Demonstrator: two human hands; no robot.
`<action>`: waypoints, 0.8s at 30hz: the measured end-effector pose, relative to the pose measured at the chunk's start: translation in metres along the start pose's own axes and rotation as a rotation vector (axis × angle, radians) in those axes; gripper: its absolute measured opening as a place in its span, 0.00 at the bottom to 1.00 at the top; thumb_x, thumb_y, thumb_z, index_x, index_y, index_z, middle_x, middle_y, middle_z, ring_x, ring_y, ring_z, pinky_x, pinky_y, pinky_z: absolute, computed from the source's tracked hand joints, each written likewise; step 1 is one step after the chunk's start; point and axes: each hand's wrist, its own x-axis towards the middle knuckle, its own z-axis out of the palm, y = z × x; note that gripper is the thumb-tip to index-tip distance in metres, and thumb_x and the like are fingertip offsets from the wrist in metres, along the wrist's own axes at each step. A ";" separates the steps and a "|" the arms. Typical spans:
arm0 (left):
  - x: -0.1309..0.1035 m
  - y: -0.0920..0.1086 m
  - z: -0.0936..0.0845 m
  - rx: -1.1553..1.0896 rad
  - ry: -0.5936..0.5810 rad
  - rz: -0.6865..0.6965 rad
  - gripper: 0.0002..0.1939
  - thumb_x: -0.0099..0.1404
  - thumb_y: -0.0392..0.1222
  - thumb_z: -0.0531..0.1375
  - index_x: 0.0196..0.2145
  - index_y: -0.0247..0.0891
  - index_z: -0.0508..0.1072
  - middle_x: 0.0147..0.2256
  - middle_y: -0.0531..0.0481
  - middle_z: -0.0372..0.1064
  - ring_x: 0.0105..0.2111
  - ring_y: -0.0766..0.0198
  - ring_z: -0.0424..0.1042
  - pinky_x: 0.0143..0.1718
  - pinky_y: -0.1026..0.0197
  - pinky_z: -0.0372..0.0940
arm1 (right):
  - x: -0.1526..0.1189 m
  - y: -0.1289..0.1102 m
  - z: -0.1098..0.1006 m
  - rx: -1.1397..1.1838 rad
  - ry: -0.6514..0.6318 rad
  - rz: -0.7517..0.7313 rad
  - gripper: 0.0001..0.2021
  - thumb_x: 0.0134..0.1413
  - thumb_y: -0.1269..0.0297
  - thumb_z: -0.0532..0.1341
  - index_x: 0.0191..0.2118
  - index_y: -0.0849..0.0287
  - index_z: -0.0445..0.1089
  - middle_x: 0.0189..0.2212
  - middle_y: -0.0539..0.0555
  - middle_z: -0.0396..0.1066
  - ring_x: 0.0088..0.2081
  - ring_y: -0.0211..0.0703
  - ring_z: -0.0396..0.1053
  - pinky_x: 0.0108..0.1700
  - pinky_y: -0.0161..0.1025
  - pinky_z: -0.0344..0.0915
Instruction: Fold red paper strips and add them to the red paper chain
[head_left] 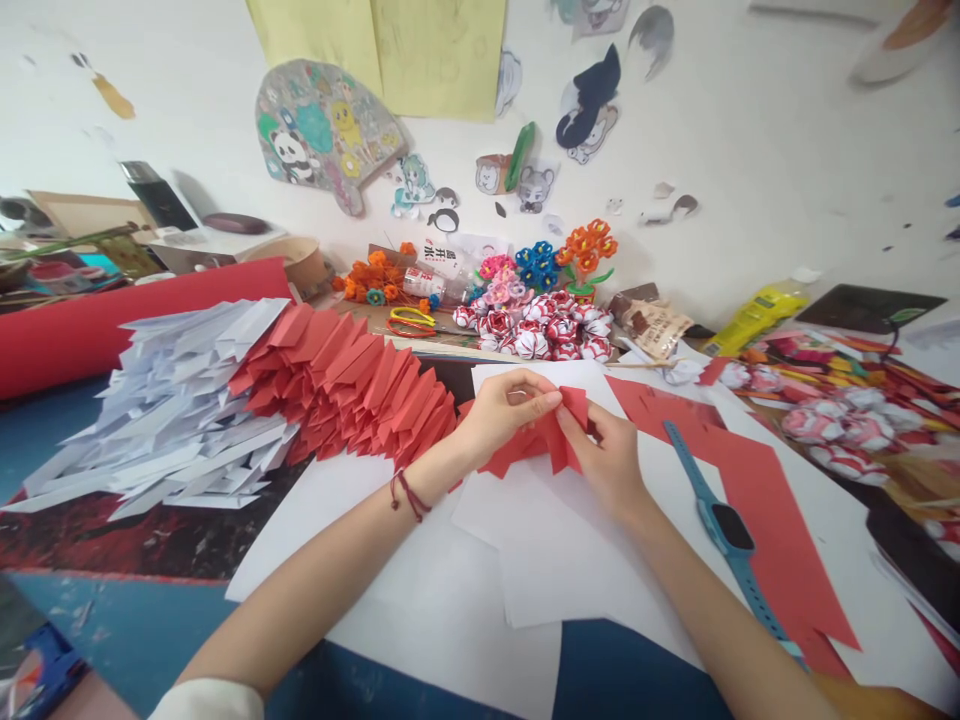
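Note:
My left hand [506, 412] pinches the upper left edge of a small piece of red paper [574, 405] between thumb and finger. On the other side, my right hand [606, 455] has its fingers closed on the same piece. Just below and behind my hands lie more red paper pieces [517, 450], partly hidden by my left hand. White sheets [570, 560] spread under both hands. To the left, folded red paper strips [352, 380] stand packed in a long row, beside a heap of folded white paper strips [180, 400].
A blue smartwatch [727, 525] lies on red sheets [780, 510] to the right. Red-and-white paper flowers [532, 330], scissors with yellow handles [411, 322] and a yellow bottle [761, 312] stand toward the wall. A red roll [135, 320] lies at the back left.

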 end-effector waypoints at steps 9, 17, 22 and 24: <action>0.003 -0.003 -0.003 0.173 0.053 0.041 0.15 0.57 0.49 0.66 0.31 0.32 0.74 0.29 0.49 0.71 0.27 0.70 0.65 0.29 0.66 0.60 | -0.001 -0.003 0.001 0.101 -0.035 0.069 0.12 0.57 0.56 0.62 0.36 0.60 0.75 0.26 0.49 0.70 0.27 0.37 0.62 0.29 0.33 0.60; 0.002 0.002 -0.006 0.190 0.055 0.060 0.14 0.58 0.48 0.65 0.31 0.33 0.73 0.27 0.52 0.69 0.23 0.73 0.60 0.25 0.67 0.56 | 0.001 -0.003 -0.001 0.143 -0.062 0.125 0.13 0.55 0.55 0.63 0.33 0.61 0.77 0.25 0.51 0.72 0.27 0.38 0.64 0.29 0.34 0.61; 0.001 0.003 -0.005 0.165 0.020 0.026 0.18 0.56 0.53 0.66 0.29 0.32 0.73 0.24 0.54 0.66 0.22 0.73 0.58 0.24 0.66 0.55 | 0.001 -0.008 -0.003 0.121 -0.063 0.104 0.13 0.55 0.56 0.63 0.29 0.62 0.75 0.23 0.50 0.70 0.25 0.37 0.62 0.26 0.33 0.59; 0.001 0.001 -0.005 0.169 0.020 0.028 0.20 0.56 0.55 0.67 0.28 0.32 0.73 0.24 0.53 0.66 0.22 0.73 0.59 0.24 0.66 0.55 | 0.000 -0.008 -0.003 0.112 -0.060 0.098 0.14 0.55 0.56 0.63 0.27 0.62 0.74 0.22 0.49 0.69 0.24 0.36 0.61 0.26 0.33 0.57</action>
